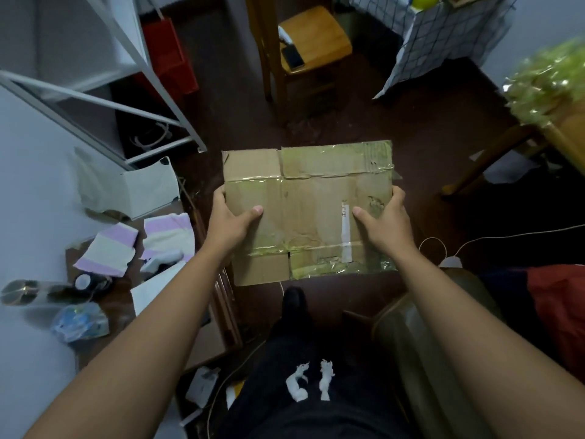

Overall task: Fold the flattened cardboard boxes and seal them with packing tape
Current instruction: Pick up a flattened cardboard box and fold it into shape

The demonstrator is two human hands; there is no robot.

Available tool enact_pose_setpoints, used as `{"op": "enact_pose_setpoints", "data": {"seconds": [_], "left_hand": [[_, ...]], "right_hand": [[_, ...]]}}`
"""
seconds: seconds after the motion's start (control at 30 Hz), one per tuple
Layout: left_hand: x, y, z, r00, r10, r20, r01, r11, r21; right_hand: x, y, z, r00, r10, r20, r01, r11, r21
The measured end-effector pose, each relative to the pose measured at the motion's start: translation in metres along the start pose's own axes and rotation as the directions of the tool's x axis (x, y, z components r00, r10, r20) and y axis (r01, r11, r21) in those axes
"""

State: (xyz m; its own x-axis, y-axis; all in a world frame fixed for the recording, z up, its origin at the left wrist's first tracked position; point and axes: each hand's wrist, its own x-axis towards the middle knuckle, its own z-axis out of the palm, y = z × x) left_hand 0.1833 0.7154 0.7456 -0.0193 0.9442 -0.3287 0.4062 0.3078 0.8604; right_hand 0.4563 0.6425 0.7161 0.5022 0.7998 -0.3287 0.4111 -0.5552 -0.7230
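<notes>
Mid-task, we hold a flattened cardboard box out in front of us above the dark floor, one hand at each side edge. Our left hand grips the left edge, thumb laid across the top face and fingers curled out of sight underneath; our right hand mirrors it on the right edge, thumb on top, fingertips wrapped over the rim. Between the two thumbs lies the box's main panel, still pressed flat, its flaps running beyond the hands on the far side and back toward our knees on the near side. Strips of old yellowish tape shine along the fold lines and over the far right flap, and a white label remnant sits just inside the right thumb. We judge the even, two-sided grip is meant to keep the limp sheet level and let us push the sides inward to open it into a tube; no folding has begun. A wooden chair with a phone on its seat stands well beyond the hands. No roll of packing tape can be identified for certain.
</notes>
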Motion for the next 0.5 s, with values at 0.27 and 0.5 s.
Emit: {"op": "enact_pose_setpoints", "data": {"seconds": [0.27, 0.5], "left_hand": [[0.128, 0.047, 0.046, 0.981, 0.1, 0.165, -0.104, 0.995, 0.013], [0.233, 0.096, 0.074, 0.927, 0.176, 0.33, -0.203, 0.978, 0.049]], "right_hand": [[0.084, -0.025, -0.01, 0.966, 0.082, -0.244, -0.069, 0.996, 0.063], [0.159, -0.075, -0.017, 0.905, 0.155, -0.396, -0.109, 0.985, 0.136]]}}
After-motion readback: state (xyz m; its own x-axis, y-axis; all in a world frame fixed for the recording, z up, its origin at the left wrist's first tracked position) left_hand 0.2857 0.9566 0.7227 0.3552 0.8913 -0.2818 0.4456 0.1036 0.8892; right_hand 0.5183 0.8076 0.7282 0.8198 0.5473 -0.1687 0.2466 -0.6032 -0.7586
